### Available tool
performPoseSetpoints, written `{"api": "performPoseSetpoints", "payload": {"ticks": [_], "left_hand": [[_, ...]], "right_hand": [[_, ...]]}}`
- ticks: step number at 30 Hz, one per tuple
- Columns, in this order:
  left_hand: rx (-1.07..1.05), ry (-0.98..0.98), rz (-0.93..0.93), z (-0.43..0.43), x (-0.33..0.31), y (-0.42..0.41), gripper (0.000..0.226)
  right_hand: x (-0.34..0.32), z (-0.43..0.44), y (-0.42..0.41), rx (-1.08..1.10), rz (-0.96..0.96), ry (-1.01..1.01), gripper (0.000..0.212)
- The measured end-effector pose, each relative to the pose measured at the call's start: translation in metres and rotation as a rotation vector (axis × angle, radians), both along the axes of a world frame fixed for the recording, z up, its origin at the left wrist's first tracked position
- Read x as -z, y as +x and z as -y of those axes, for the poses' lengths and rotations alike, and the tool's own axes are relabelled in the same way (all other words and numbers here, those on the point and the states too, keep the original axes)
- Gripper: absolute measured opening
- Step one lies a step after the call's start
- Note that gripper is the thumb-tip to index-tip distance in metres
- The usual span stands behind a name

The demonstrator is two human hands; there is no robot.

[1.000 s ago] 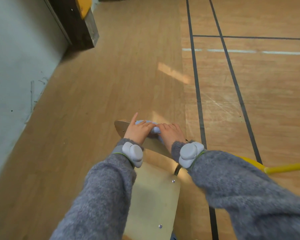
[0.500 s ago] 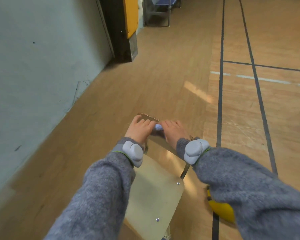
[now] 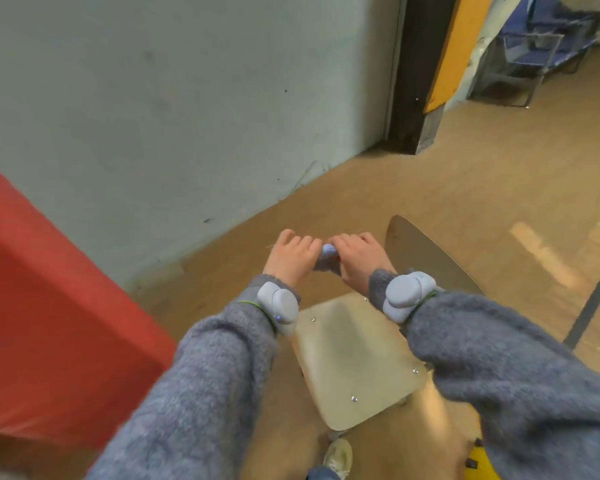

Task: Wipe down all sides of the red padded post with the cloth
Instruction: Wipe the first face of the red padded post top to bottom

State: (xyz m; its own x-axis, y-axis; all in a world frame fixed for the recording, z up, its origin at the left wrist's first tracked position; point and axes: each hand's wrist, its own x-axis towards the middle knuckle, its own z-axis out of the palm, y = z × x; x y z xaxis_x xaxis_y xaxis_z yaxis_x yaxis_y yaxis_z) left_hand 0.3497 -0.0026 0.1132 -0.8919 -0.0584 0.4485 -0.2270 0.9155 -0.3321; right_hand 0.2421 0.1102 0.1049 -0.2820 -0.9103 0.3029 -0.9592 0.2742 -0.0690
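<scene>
A pale blue cloth (image 3: pixel 326 259) is bunched between both hands, out in front of me above the floor. My left hand (image 3: pixel 291 256) grips its left end and my right hand (image 3: pixel 359 259) grips its right end, fingers curled over it. Most of the cloth is hidden inside the two fists. The red padded post (image 3: pixel 49 313) fills the left edge of the view, against the pale wall, well to the left of my hands and apart from them.
A wooden chair (image 3: pixel 357 362) stands under my arms, its backrest (image 3: pixel 426 258) to the right of my hands. A pale wall (image 3: pixel 187 98) runs behind. A dark pillar with yellow padding (image 3: pixel 444 53) and blue folding seats (image 3: pixel 541 39) stand at the back right. A yellow object (image 3: pixel 482 462) lies at the bottom right.
My view has swung left, bringing the red post and more wall into sight. Both hands have lifted off the chair's backrest with the cloth still gripped between them.
</scene>
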Motion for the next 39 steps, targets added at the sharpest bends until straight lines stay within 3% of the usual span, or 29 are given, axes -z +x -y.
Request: {"api": "performPoseSetpoints", "payload": {"ticks": [8,11,15,22,32,39], "left_hand": [[-0.322,-0.121,-0.166,0.019,-0.040,0.143,0.037],[-0.435,-0.168,-0.173,0.027,-0.055,0.194,0.036],[-0.496,-0.221,-0.126,0.041,-0.073,0.259,0.022],[-0.573,-0.248,-0.166,0.079,-0.119,0.350,0.028],[-0.588,-0.436,-0.181,0.106,-0.192,0.403,0.027],[-0.585,-0.558,-0.292,0.117,-0.255,0.401,0.035]], "right_hand": [[-0.042,0.063,0.115,-0.302,-0.010,-0.120,0.023],[-0.056,0.084,0.161,-0.426,0.010,-0.214,0.031],[-0.074,0.117,0.221,-0.547,0.038,-0.329,0.037],[-0.119,0.171,0.313,-0.626,0.028,-0.496,0.025],[-0.189,0.203,0.369,-0.608,-0.028,-0.638,0.028],[-0.256,0.214,0.372,-0.581,-0.006,-0.714,0.032]]}}
